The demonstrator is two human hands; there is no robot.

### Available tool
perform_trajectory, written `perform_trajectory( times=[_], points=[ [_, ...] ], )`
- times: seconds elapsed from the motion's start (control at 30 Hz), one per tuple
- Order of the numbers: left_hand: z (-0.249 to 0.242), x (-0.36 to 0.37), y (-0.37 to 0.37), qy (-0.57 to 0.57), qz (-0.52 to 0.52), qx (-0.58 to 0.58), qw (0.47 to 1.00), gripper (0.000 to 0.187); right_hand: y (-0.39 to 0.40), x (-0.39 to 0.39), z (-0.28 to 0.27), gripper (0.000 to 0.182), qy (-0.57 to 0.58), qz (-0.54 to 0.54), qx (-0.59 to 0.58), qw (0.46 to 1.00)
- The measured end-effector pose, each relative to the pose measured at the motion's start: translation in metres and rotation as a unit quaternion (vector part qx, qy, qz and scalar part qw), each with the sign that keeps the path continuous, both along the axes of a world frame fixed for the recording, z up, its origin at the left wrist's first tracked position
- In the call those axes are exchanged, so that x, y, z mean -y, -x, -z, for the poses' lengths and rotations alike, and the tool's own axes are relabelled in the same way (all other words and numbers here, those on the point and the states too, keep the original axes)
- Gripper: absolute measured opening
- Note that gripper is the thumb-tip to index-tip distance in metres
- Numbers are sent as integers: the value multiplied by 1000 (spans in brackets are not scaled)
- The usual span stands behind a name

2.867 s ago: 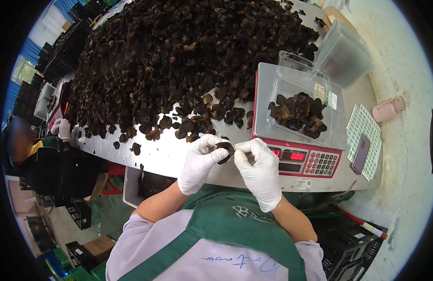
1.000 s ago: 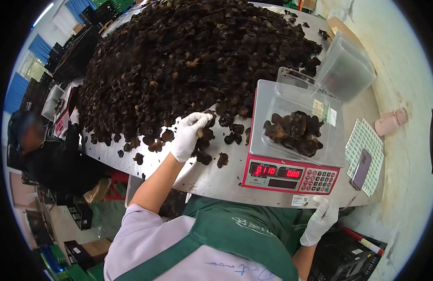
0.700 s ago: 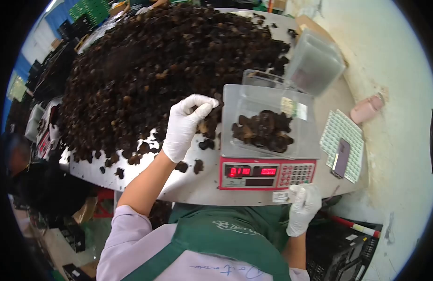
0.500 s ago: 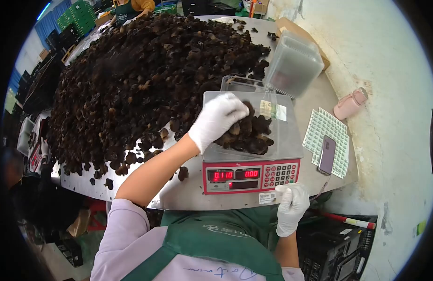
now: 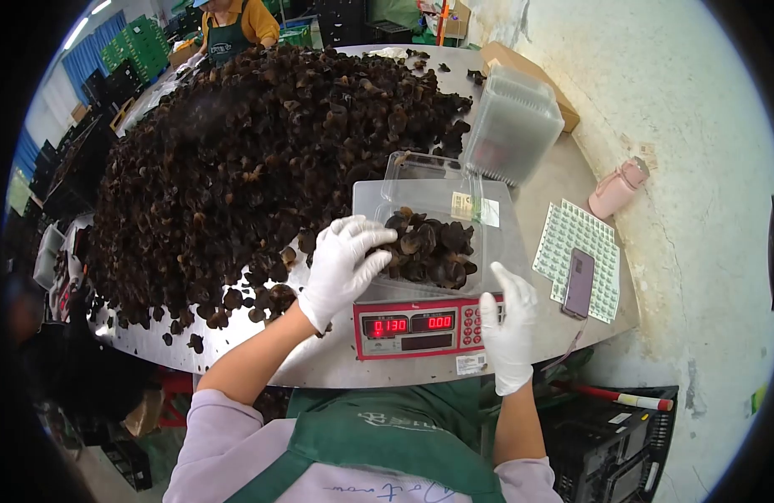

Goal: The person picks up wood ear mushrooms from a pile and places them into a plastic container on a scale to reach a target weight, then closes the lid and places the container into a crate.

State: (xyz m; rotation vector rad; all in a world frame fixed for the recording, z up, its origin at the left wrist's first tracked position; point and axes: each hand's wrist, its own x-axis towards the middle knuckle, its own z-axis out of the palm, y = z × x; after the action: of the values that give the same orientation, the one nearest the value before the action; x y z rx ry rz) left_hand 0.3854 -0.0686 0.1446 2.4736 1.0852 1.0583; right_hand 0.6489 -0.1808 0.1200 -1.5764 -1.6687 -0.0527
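Note:
Dark mushroom-like pieces [image 5: 429, 251] lie in a clear plastic tray [image 5: 481, 277] on a red and grey digital scale [image 5: 403, 335], whose display reads 0.130. My left hand [image 5: 345, 264], in a white glove, is at the left side of the tray with its fingertips beside the pieces; thumb and fingers are apart and nothing shows between them. Also gloved in white, my right hand [image 5: 511, 327] is over the right part of the scale's keypad, fingers apart and empty. The tray's clear lid [image 5: 429, 166] stands open at the back.
A large heap of dark pieces [image 5: 236, 168] covers the left and back of the table [image 5: 311, 360]. Stacked clear trays [image 5: 514, 126] stand at the back right, near sticker sheets [image 5: 563, 243], a phone [image 5: 579, 283] and a pink bottle [image 5: 617, 189]. Another person [image 5: 236, 29] is across the table.
My left hand has moved left from above the pieces and its fingers have spread. My right hand has risen toward the tray and opened. The reading changed from 0.110 to 0.130.

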Motion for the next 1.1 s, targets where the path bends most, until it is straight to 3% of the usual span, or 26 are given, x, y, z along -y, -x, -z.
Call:
perform_trajectory(
  times=[0.07, 0.17, 0.27, 0.33, 0.4, 0.47, 0.53, 0.6, 0.7, 0.8, 1.0, 1.1],
  points=[
    [20, 8, 0, -19, -30, -102, 994, 38, 8, -5, 3, 48, 53, -16, 14, 998],
    [26, 13, -1, -24, -13, -154, 988, 58, 12, -7, 12, 49, 17, -15, 38, 999],
    [29, 13, 4, -31, 6, -111, 993, 63, 8, -4, 10, 46, 22, -24, 5, 999],
    [16, 23, 11, -22, -10, -80, 996, 57, 7, 2, 10, 40, 14, -25, -23, 999],
    [16, 32, 29, 33, -9, 63, 997, 44, 7, 11, 7, 33, 27, -15, -47, 998],
    [25, 43, 55, 77, -37, 140, 986, 21, 1, 20, 8, 30, 16, 8, -67, 998],
    [36, 48, 75, 86, -113, 123, 982, 18, -1, 26, 10, 27, 25, 18, -107, 994],
    [45, 49, 89, 8, -145, -42, 988, 32, -8, 31, 18, 25, 6, 30, -151, 988],
    [85, 62, 103, 131, -69, -163, 975, 39, -2, 36, 11, 22, 7, 33, -141, 989],
    [103, 65, 104, 110, -78, -133, 982, 18, 2, 36, 9, 20, -4, 30, -121, 992],
    [93, 61, 108, 86, -113, 66, 988, 12, 5, 40, 1, 19, -12, 20, -88, 996],
    [79, 57, 112, 80, -172, 77, 979, 10, 1, 41, 4, 19, -3, 34, -86, 996]
  ],
)
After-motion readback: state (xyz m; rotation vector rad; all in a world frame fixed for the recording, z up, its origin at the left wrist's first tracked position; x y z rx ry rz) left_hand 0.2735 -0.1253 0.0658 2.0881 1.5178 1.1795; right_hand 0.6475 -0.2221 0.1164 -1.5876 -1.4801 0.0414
